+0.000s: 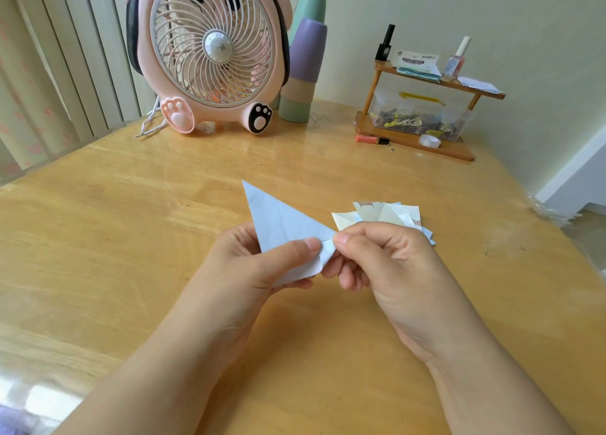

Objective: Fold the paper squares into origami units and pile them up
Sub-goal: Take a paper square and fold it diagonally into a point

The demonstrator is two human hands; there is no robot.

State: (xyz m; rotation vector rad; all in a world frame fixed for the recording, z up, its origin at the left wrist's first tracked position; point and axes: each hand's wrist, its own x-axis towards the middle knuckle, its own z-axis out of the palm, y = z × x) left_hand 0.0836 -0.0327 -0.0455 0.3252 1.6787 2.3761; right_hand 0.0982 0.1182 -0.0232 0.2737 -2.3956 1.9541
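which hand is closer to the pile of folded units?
Right. The right hand sits just in front of the pile of folded units, overlapping its near edge; the left hand is farther left, across the blue paper.

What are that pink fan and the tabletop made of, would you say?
The fan looks like moulded plastic: smooth, matte pink shell, thin uniform grille ribs. The tabletop looks like wood with a glossy varnish: visible grain, joined planks, and window light reflecting off it.

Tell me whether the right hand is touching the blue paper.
Touching. The head view shows the right hand pinching the blue paper at its right corner, thumb tip on the fold.
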